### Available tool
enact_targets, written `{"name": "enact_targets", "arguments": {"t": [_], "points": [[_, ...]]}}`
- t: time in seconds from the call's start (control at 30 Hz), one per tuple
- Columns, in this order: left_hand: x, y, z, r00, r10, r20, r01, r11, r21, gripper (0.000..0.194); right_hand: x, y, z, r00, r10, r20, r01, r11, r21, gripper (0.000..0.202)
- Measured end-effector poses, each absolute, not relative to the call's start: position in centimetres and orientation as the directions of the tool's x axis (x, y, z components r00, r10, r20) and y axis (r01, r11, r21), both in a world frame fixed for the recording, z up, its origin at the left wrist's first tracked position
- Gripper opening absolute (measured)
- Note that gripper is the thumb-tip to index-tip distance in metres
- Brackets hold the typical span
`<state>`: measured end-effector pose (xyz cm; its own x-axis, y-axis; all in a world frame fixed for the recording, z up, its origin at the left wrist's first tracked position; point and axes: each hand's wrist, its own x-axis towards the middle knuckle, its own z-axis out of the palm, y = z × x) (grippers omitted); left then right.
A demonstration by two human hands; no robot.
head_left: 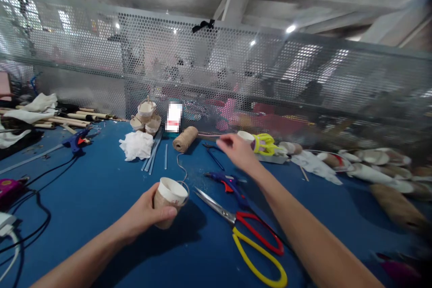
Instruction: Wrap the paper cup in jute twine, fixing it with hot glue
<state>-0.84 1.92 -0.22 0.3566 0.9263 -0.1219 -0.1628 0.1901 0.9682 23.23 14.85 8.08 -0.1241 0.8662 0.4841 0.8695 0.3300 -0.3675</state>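
Observation:
My left hand is wrapped round a white paper cup whose side is covered with brown twine. A strand of twine runs from the cup to a twine spool lying behind it. My right hand is raised over the back of the table, fingers drawn together and slightly blurred. Whatever is between its fingertips, if anything, cannot be made out. Close to it are thin-handled pliers and another white cup. Between my arms lie a blue glue gun and large scissors with red and yellow handles.
Glue sticks, crumpled white cloth and a stack of twine-wrapped cups stand at back left. A second glue gun and cables are at left. Wrapped rolls lie right. A perforated metal screen closes the back.

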Motion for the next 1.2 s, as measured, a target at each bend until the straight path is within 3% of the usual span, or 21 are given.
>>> {"name": "enact_targets", "arguments": {"t": [0.1, 0.17, 0.23, 0.4, 0.5, 0.6, 0.7, 0.8, 0.9, 0.97, 1.07, 1.13, 1.2], "points": [[-1.1, 2.3, -0.3, 0.310, 0.942, -0.130, -0.219, 0.204, 0.954, 0.070, 25.3, 8.6, 6.0, -0.293, 0.921, 0.259, 0.854, 0.373, -0.362, 0.016], [-1.1, 2.3, -0.4, 0.305, 0.941, -0.148, -0.236, 0.225, 0.945, 0.070, 27.1, 4.5, 3.9, -0.316, 0.947, 0.052, 0.912, 0.318, -0.258, 0.020], [-1.0, 2.2, -0.4, 0.320, 0.934, -0.160, -0.243, 0.244, 0.939, 0.070, 29.0, 1.5, 1.4, -0.318, 0.948, 0.021, 0.937, 0.318, -0.144, 0.029], [-0.6, 1.8, -0.2, 0.331, 0.929, -0.163, -0.258, 0.255, 0.932, 0.073, 31.4, -0.3, -3.5, -0.360, 0.918, 0.164, 0.933, 0.351, 0.083, 0.057], [-0.6, 1.8, -0.2, 0.324, 0.931, -0.167, -0.267, 0.260, 0.928, 0.072, 30.2, 0.3, -3.2, -0.285, 0.955, 0.075, 0.949, 0.271, 0.161, 0.060], [-0.7, 1.9, -0.2, 0.319, 0.934, -0.160, -0.277, 0.253, 0.927, 0.071, 28.7, 0.4, -1.9, -0.193, 0.980, -0.037, 0.968, 0.197, 0.157, 0.064], [-0.8, 2.1, -0.3, 0.319, 0.937, -0.140, -0.285, 0.236, 0.929, 0.071, 28.1, -0.3, -1.5, -0.137, 0.991, -0.005, 0.991, 0.137, 0.004, 0.065], [-1.0, 2.2, -0.3, 0.333, 0.935, -0.123, -0.288, 0.225, 0.931, 0.068, 28.3, -1.1, -1.6, -0.038, 0.999, 0.020, 0.953, 0.042, -0.301, 0.061], [-1.1, 2.1, -0.3, 0.334, 0.935, -0.121, -0.281, 0.221, 0.934, 0.068, 28.3, -1.6, -1.0, 0.049, 0.996, -0.073, 0.720, -0.086, -0.689, 0.053], [-1.1, 2.1, -0.2, 0.332, 0.935, -0.126, -0.278, 0.224, 0.934, 0.069, 27.8, -1.9, -0.1, 0.046, 0.980, -0.195, 0.485, -0.193, -0.853, 0.053], [-1.1, 2.0, -0.1, 0.329, 0.936, -0.129, -0.279, 0.227, 0.933, 0.069, 26.8, -2.5, 1.6, -0.050, 0.954, -0.295, 0.211, -0.279, -0.937, 0.063], [-1.1, 2.0, 0.0, 0.331, 0.934, -0.131, -0.278, 0.229, 0.933, 0.069, 26.3, -2.7, 2.7, -0.074, 0.975, -0.211, 0.102, -0.203, -0.974, 0.068], [-1.1, 2.1, 0.0, 0.335, 0.934, -0.128, -0.282, 0.229, 0.932, 0.068, 26.2, -2.2, 3.5, 0.036, 0.997, -0.066, 0.180, -0.071, -0.981, 0.068]]}}
